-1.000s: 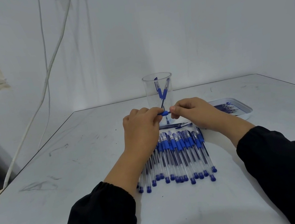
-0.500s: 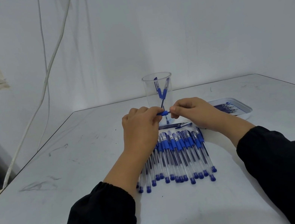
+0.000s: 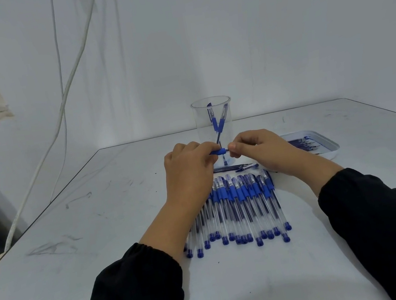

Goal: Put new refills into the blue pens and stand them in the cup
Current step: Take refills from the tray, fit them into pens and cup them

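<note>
Above the table I hold one blue pen (image 3: 219,151) level between both hands. My left hand (image 3: 190,169) grips its barrel, most of which is hidden under the fingers. My right hand (image 3: 260,149) pinches the pen's tip end. Just behind the hands stands a clear plastic cup (image 3: 213,120) with two blue pens leaning inside. Below my hands a row of several blue pens (image 3: 241,208) lies side by side on the table. One loose refill (image 3: 231,167) and a small pen part lie between the row and the cup.
A white tray (image 3: 328,146) holding several refills sits to the right, near my right hand. The white table (image 3: 98,220) has scuff marks on its left side and an edge at the left. White cables (image 3: 62,107) hang down the wall at left.
Both hands have stayed in place on the pen; only slight finger movement shows at the tip.
</note>
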{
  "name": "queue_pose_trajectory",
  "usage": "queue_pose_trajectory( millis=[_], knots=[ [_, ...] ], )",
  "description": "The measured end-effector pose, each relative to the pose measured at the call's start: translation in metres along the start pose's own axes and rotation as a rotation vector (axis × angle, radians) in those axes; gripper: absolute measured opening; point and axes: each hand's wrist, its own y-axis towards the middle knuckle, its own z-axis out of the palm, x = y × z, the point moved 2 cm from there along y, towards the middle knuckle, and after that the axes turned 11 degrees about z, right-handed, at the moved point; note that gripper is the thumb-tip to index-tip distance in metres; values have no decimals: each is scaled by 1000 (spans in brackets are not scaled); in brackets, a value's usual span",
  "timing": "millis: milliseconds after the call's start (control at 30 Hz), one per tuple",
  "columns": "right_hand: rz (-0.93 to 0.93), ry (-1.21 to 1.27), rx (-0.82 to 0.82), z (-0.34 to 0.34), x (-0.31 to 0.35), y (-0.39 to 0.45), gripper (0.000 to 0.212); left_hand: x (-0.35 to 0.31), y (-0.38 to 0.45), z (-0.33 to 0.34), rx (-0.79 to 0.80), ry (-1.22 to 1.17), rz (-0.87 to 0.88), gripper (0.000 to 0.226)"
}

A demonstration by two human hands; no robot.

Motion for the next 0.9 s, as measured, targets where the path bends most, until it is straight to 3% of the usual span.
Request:
queue_pose_trajectory(
  millis=[100,233,600,767,900],
  knots=[
    [7,6,3,0,1,-1,26,0,0,0,-5,7,4,24],
    [-39,22,-13,0,3,-2,7,0,0,-1,-23,-1,18,22],
    [17,-54,-80,-2,-5,4,28,5,-1,2,42,40,-45,24],
    [16,-737,-225,-8,-14,8,20,11,-2,1,51,21,-109,24],
    [37,-865,-199,-5,-18,8,19,9,-2,2,65,22,-100,24]
  ],
)
